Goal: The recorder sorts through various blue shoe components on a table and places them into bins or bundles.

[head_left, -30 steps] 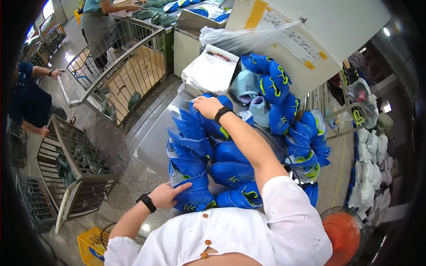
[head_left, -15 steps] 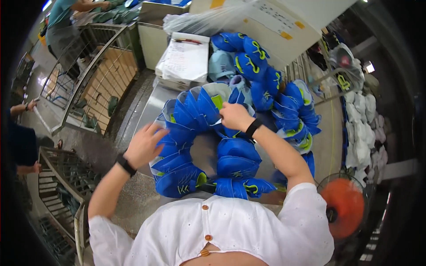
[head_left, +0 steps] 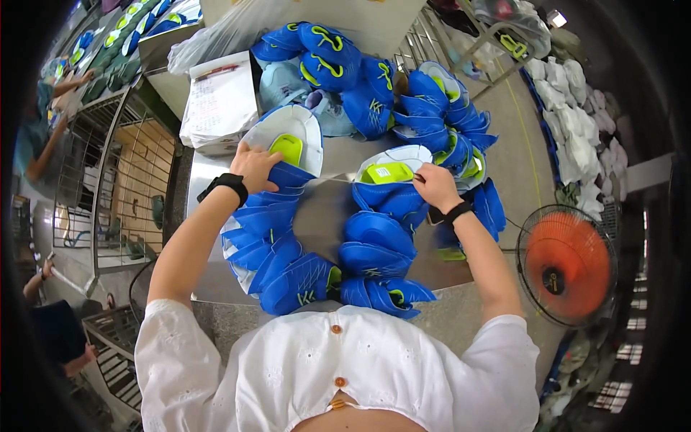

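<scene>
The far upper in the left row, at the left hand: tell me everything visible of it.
The upper is a blue shoe part, apparently thin and flexible, with a whitish lining and a lime-green patch inside. Its broad, rounded lining side faces the camera; blue shows along its lower edge. It sits at the far end of the curved left row of blue uppers on the metal table. The left hand lies over its near left edge. Whether it touches the paper is unclear.

left fingers (head_left: 268, 160) bent forward — right fingers (head_left: 423, 180) pinched together.
</scene>
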Demonstrator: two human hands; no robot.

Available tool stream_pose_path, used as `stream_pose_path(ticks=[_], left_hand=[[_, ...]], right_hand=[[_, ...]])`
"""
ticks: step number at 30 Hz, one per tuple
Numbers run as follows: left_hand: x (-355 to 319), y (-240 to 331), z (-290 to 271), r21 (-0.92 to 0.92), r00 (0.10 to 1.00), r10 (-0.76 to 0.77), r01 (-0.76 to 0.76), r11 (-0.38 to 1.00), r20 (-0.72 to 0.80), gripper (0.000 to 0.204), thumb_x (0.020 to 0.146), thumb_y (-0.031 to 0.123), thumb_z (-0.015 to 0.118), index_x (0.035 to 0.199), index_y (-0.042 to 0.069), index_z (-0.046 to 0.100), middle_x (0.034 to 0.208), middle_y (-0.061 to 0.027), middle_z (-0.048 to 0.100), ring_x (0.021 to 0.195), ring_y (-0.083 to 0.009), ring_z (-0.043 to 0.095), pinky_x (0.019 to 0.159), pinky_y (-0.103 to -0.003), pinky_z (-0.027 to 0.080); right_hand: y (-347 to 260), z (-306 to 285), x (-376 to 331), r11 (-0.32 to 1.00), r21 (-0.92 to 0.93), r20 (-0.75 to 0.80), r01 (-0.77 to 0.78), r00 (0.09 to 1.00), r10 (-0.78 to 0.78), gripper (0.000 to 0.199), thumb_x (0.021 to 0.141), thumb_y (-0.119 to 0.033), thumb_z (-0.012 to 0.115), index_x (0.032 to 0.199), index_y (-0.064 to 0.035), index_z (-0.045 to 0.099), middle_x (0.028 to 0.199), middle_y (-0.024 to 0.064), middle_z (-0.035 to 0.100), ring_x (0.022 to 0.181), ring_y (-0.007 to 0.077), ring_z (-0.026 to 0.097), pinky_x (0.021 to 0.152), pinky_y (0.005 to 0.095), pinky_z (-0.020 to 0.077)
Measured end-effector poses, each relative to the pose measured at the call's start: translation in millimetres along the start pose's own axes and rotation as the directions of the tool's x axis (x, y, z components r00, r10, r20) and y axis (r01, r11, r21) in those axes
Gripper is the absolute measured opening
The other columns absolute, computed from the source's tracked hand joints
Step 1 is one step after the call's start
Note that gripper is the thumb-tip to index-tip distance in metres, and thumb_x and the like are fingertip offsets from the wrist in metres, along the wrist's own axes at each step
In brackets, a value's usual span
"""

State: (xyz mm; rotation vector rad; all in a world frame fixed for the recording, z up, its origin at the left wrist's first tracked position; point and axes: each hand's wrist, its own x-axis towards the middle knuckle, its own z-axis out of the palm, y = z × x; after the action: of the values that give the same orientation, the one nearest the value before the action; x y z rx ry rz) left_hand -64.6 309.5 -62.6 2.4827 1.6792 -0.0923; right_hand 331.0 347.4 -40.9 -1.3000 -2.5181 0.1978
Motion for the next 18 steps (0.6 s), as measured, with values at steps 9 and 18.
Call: stream_pose_path(ticks=[9,18], left_hand=[[50.9,94.8,46.7,0.09,0.987,0.134,-0.125,0.988,-0.094,0.054,0.073,0.019,0.053,0.126,0.017,0.039,0.108,-0.0132,0.052,0.106,-0.0299,0.045,0.094,-0.053,0.023],[88.4,84.1,73.7,0.082,0.995,-0.094,0.092,0.992,0.027,0.014,0.08,0.022,0.047,0.086,0.018,0.059,0.092,-0.0023,0.06,0.085,-0.0216,0.057,0.073,-0.052,0.035]], right_hand=[[-0.5,19.2,31.7,0.916,-0.396,-0.007,0.072,0.997,-0.082,0.007,0.066,-0.015,0.057,0.067,-0.0088,0.059,0.071,0.0039,0.059,0.079,0.0233,0.054,0.058,0.0344,0.0488],[-42.6,52.3,56.0,0.905,-0.082,0.207,0.416,0.896,-0.393,0.016,0.068,-0.017,0.062,0.084,-0.0138,0.061,0.08,0.001,0.06,0.084,0.0184,0.055,0.062,0.0329,0.0478]])
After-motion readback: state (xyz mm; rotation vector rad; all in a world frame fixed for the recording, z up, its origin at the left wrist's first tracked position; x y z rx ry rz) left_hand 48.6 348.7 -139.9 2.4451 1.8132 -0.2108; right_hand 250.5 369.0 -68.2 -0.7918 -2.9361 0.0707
